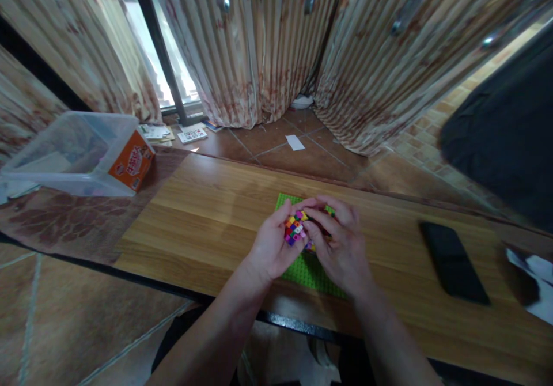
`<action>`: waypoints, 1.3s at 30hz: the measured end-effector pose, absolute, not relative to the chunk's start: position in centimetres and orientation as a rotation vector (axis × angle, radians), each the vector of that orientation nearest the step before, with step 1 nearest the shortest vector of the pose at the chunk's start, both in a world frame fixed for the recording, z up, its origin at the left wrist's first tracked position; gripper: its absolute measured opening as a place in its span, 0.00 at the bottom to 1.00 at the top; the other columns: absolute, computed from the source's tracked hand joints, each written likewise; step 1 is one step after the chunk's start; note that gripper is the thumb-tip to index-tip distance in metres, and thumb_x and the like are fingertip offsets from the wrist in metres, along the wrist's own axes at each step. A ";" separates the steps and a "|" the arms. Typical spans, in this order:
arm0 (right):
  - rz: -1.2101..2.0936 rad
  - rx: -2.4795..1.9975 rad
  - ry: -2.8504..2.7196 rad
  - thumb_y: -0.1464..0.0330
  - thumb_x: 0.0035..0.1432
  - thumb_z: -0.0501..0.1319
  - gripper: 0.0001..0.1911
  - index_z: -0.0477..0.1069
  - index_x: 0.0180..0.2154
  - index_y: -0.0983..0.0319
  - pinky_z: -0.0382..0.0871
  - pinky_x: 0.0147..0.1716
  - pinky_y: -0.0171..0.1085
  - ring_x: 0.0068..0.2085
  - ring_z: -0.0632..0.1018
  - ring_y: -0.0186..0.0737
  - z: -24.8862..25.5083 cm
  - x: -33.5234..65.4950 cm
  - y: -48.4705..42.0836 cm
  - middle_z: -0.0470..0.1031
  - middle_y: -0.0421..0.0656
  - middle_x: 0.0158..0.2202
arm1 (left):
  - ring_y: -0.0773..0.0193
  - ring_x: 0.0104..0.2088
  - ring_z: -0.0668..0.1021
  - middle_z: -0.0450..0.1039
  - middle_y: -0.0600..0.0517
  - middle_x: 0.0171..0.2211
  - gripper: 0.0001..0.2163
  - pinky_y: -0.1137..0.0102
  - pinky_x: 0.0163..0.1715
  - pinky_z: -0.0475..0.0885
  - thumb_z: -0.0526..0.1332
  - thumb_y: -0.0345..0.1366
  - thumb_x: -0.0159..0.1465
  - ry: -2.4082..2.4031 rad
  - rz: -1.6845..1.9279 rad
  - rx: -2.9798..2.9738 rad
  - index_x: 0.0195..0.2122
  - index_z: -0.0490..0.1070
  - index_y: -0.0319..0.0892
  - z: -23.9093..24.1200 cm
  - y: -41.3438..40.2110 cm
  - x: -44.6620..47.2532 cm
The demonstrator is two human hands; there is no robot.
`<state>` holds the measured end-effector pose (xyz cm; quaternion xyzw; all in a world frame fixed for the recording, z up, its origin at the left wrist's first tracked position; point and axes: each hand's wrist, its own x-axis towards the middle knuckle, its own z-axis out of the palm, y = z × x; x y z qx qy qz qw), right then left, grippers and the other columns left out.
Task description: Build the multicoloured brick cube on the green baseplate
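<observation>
A small block of many-coloured building bricks (294, 227) sits over a bright green baseplate (307, 271) on the wooden table (203, 213). My left hand (273, 246) is closed around the block's left side. From the right, my right hand (340, 242) grips it, fingers curled over its top. Whether the block rests on the plate or is lifted off it, I cannot tell; my hands hide its lower part.
A black phone (453, 261) lies flat on the table to the right. At the far left stands a clear plastic tub (73, 154) with an orange label. Curtains (268, 40) hang behind, above a tiled floor. A dark shape (505, 127) fills the right edge.
</observation>
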<state>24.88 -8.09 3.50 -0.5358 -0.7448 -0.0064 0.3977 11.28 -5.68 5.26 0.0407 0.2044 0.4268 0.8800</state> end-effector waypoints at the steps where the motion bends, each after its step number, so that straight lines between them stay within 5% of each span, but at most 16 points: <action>1: -0.018 -1.355 -1.875 0.67 0.65 0.59 0.10 0.77 0.45 0.54 0.68 0.52 0.52 0.53 0.72 0.47 3.5 24.8 -8.1 0.73 0.46 0.52 | 0.69 0.32 0.79 0.78 0.42 0.41 0.20 0.78 0.30 0.73 0.48 0.40 0.72 0.421 0.890 0.089 0.48 0.75 0.31 5.3 -5.7 11.3; 6: 0.029 -1.356 -1.814 0.67 0.64 0.60 0.08 0.78 0.40 0.52 0.69 0.51 0.51 0.52 0.73 0.46 3.7 24.6 -8.1 0.75 0.43 0.50 | 0.69 0.30 0.78 0.79 0.41 0.43 0.20 0.77 0.31 0.72 0.50 0.39 0.71 0.426 0.904 0.079 0.52 0.74 0.32 5.2 -5.6 11.3; 15: 0.122 -1.360 -1.868 0.67 0.66 0.55 0.12 0.76 0.47 0.53 0.65 0.55 0.53 0.56 0.71 0.47 4.0 26.3 -8.2 0.72 0.46 0.54 | 0.61 0.39 0.80 0.78 0.39 0.44 0.20 0.68 0.45 0.73 0.50 0.40 0.71 0.467 0.923 0.104 0.52 0.74 0.31 5.1 -5.7 11.3; 24: 0.265 -1.405 -1.831 0.64 0.63 0.59 0.12 0.76 0.46 0.56 0.66 0.55 0.54 0.56 0.71 0.49 4.0 25.9 -8.1 0.72 0.47 0.55 | 0.66 0.33 0.78 0.78 0.41 0.42 0.20 0.74 0.35 0.72 0.49 0.40 0.71 0.435 0.884 0.131 0.48 0.76 0.31 5.0 -5.6 11.4; 39: 0.316 -1.404 -1.740 0.64 0.62 0.60 0.08 0.77 0.41 0.54 0.65 0.55 0.55 0.56 0.72 0.49 3.8 26.4 -8.1 0.73 0.46 0.52 | 0.65 0.35 0.79 0.77 0.39 0.47 0.19 0.74 0.36 0.73 0.51 0.40 0.70 0.445 0.896 0.130 0.50 0.75 0.31 4.9 -5.6 11.5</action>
